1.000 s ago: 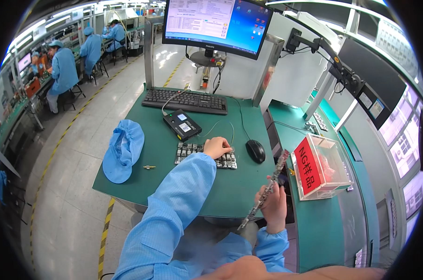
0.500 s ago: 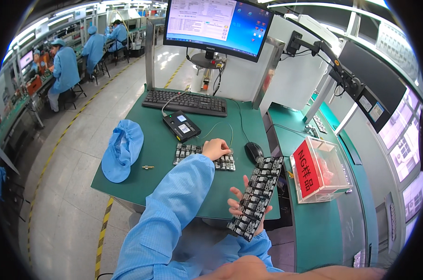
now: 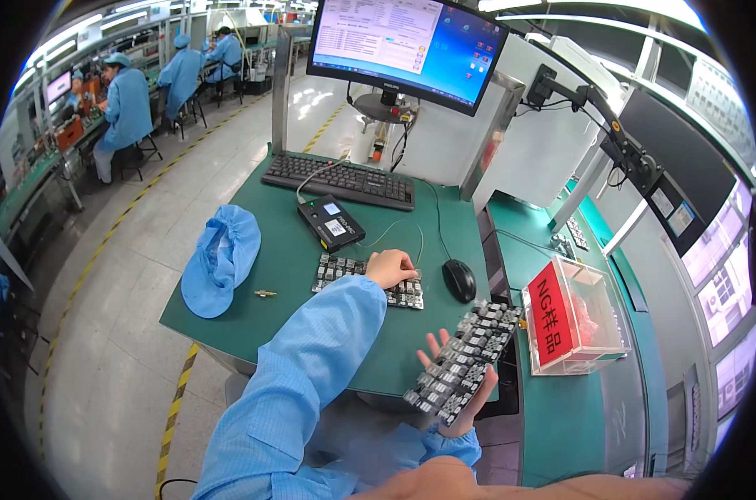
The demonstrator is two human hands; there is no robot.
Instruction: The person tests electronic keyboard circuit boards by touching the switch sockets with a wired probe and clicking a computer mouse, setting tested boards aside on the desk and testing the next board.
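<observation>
At the green worktop (image 3: 286,250), head view: my left hand (image 3: 392,268) was on a flat board (image 3: 338,268) of small modules, fingertips bunched; I could not tell whether they pinched anything. A thin wire (image 3: 399,222) looped between there and the black box (image 3: 332,225). My right hand (image 3: 476,402) gripped a second board (image 3: 464,360), tilted, near the front right corner. Progress, judged: flat board under work, second one lifted; finished modules indistinguishable.
</observation>
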